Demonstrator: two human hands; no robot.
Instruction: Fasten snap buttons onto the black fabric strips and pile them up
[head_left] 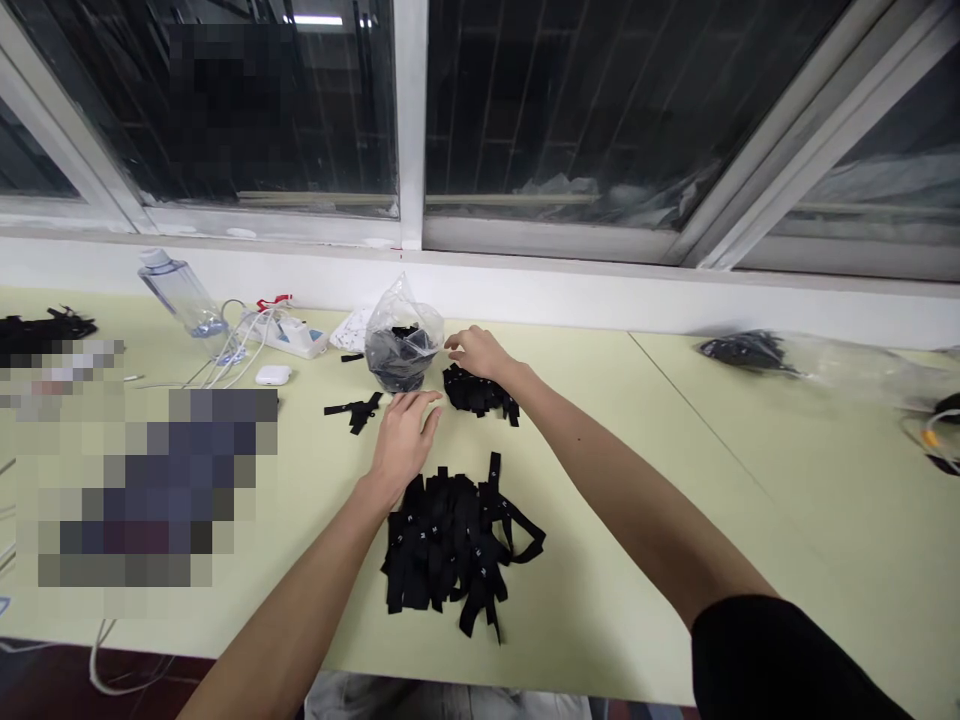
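— While resting palm down on the pale green table (pixel 637 480), left hand (pixel 403 438) open, fingers spread flat, holding nothing?
— Yes. Just at 12 o'clock of the big pile of black strips (pixel 450 545), touching its far edge.
— And right hand (pixel 478 352)?
— Curled loosely over the small heap of black strips (pixel 480 392), fingertips toward the plastic bag (pixel 403 345) at 9 o'clock. Whether pinching a strip, cannot tell.
— Around them?
— Two loose strips (pixel 354 410) at 9 o'clock of left hand. Farther at 10 o'clock, a white earbud case (pixel 273 375), white cables (pixel 240 345) and a clear bottle (pixel 180 292). At 3 o'clock, well apart, another bag with black pieces (pixel 750 352).
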